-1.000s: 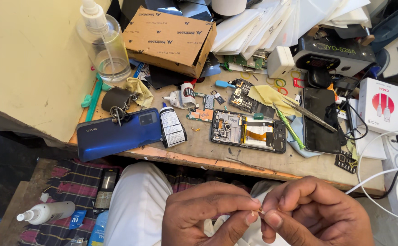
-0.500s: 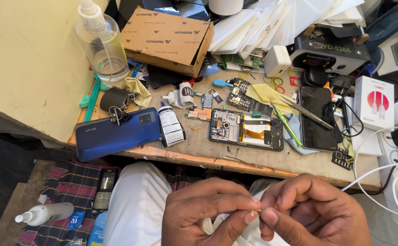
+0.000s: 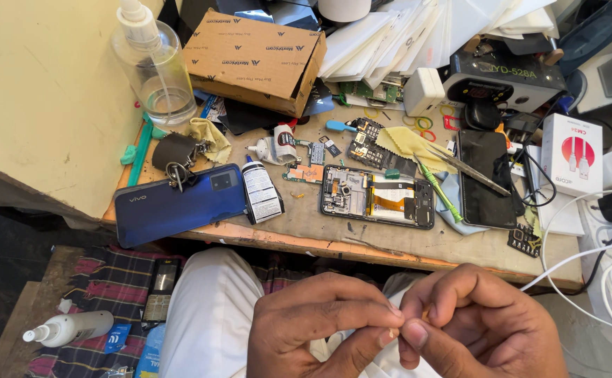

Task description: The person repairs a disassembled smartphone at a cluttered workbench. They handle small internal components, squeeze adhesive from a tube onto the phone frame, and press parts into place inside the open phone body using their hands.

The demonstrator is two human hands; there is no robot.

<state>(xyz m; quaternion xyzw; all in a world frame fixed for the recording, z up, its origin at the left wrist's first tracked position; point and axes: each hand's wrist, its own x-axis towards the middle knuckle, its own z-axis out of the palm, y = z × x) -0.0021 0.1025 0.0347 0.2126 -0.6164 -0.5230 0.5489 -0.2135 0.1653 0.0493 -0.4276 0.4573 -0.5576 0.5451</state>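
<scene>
Tiny pale bit (image 3: pixel 393 334) pinched betw. fingertips of both hands, left (image 3: pixel 320 329) & right (image 3: pixel 477 325), w/ opened phone (image 3: pixel 378 197) on bench (image 3: pixel 334 234) beyond.

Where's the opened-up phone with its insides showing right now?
In the head view, the opened phone lies flat near the middle of the workbench, between the small glue bottle and the green-handled tool, above both hands.

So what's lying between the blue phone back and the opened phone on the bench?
In the head view, a small black-capped white glue tube lies between the blue phone back and the opened phone.
</scene>
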